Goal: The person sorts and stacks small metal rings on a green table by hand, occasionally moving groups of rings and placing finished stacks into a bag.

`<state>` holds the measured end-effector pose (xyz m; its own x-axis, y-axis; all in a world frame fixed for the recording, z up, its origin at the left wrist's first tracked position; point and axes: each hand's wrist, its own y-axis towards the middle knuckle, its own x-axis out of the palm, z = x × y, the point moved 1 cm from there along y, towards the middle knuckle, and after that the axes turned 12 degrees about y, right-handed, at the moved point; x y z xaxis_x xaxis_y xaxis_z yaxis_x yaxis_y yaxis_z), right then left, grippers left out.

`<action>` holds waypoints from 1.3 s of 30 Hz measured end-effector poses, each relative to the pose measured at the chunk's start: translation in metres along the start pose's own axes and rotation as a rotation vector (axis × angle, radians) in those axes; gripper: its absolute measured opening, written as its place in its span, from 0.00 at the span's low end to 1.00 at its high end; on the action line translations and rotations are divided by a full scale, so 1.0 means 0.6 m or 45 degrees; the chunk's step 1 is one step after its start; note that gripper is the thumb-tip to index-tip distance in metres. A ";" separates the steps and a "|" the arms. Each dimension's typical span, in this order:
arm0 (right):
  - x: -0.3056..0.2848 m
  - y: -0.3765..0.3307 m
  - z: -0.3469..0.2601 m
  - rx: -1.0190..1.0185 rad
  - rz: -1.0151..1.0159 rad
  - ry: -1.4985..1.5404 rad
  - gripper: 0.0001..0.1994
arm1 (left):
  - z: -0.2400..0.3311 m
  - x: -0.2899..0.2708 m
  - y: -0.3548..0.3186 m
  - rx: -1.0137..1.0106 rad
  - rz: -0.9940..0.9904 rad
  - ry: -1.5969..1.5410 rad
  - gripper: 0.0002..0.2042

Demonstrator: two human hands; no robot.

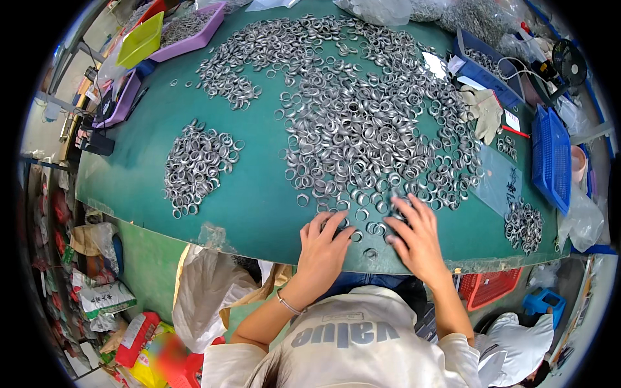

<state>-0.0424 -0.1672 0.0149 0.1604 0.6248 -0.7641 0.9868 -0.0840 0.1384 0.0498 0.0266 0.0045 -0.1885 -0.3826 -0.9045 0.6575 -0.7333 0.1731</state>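
White shirt [349, 355] cloth fills the lower middle. Left hand [321, 249]: fingers bent, slightly apart, at the metal rings [362, 129]; whether it grips any, I cannot tell. Right hand [419, 239]: fingers spread, tips blurred against the main pile's near side. Green tabletop [259, 174] stretches from the left hand to a smaller heap [194, 165]. Blue basket [552, 158] stands rightward; the front edge [482, 264] runs beneath both wrists.
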 end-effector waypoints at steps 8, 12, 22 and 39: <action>0.000 -0.017 0.007 0.194 0.407 -0.058 0.15 | 0.048 0.008 -0.008 0.146 -0.005 -0.076 0.14; -0.005 -0.034 0.006 0.235 0.501 -0.120 0.15 | 0.024 0.018 -0.013 0.059 -0.013 0.048 0.14; 0.028 -0.018 -0.026 0.075 0.356 -0.080 0.13 | 0.046 0.017 0.017 0.013 0.144 -0.078 0.13; 0.014 -0.056 -0.042 0.216 0.521 0.058 0.08 | 0.039 0.003 0.000 -0.156 0.162 -0.206 0.10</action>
<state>-0.0750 -0.1396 0.0195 0.5410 0.5471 -0.6388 0.8326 -0.4555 0.3151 0.0323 0.0130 0.0118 -0.2064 -0.5603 -0.8022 0.7651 -0.6035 0.2246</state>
